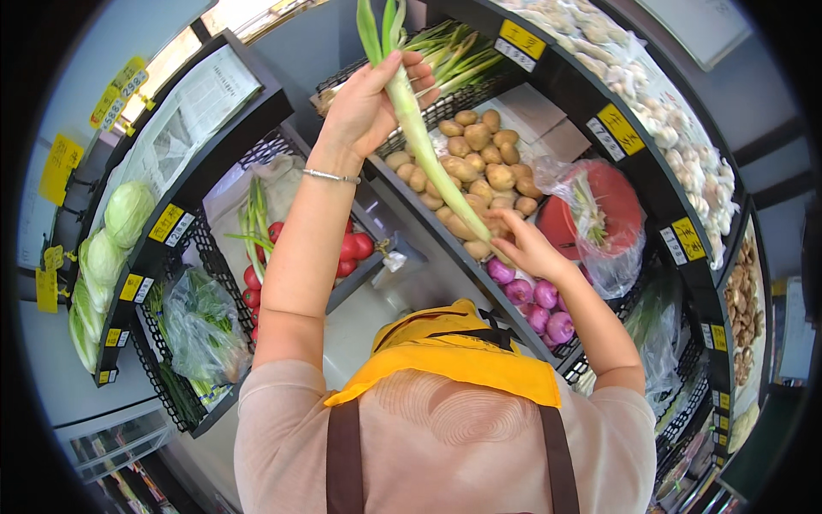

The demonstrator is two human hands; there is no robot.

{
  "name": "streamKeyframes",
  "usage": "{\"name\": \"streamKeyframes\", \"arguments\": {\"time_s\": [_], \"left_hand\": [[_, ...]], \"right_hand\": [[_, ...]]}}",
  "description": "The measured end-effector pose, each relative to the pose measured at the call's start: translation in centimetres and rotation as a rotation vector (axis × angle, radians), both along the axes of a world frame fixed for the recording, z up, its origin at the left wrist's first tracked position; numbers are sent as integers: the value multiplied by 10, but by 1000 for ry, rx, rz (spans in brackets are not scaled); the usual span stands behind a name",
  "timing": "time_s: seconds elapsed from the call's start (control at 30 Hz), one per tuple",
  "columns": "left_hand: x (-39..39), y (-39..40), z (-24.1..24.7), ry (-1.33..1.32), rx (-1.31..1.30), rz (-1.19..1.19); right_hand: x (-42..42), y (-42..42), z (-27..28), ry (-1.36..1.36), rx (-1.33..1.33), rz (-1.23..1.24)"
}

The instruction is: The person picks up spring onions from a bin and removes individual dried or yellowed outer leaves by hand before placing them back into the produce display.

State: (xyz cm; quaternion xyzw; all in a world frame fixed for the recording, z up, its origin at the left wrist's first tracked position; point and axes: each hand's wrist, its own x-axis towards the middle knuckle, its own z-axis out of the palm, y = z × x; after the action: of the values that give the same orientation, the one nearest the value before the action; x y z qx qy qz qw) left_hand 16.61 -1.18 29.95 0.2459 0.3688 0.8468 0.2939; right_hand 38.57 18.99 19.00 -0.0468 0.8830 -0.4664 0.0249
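Observation:
A long Chinese leek (427, 144), white at the root end and green at the leaves, slants across the space above the potatoes. Near its green top, my left hand (379, 96) wraps it with the thumb in front and the fingers behind. My right hand (530, 244) has its thumb and fingers at the pale root end. Beneath the leek lies a heap of potatoes (478, 160), with purple onions (538, 302) just below my right hand. More green scallions or leeks (456, 61) lie in a black crate behind my left hand.
A red bucket (559, 221) with plastic bags stands right of the potatoes. Garlic (668, 122) fills the upper right shelf. Left are tomatoes (350, 250), bagged greens (204, 324) and Chinese cabbages (106, 257). A dark shelf edge (443, 257) with an upright side runs before me.

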Motion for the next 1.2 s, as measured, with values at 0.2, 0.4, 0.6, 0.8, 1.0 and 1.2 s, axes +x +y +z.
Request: {"name": "streamKeyframes", "arguments": {"time_s": [0.2,0.4,0.6,0.8,1.0,1.2], "left_hand": [[47,85,36,37,-104,30],[87,136,40,52,-195,164],[98,152,30,16,-196,150],[106,160,26,-8,-215,133],[99,159,20,-35,-251,118],[95,160,14,-84,-260,126]], "right_hand": [[-31,18,70,560,-71,-202],[-45,29,98,670,-113,-415],[-27,46,88,759,-252,-401],[-20,63,87,818,-31,-312],[-18,71,106,567,42,-229],[-23,71,103,578,240,-182]]}}
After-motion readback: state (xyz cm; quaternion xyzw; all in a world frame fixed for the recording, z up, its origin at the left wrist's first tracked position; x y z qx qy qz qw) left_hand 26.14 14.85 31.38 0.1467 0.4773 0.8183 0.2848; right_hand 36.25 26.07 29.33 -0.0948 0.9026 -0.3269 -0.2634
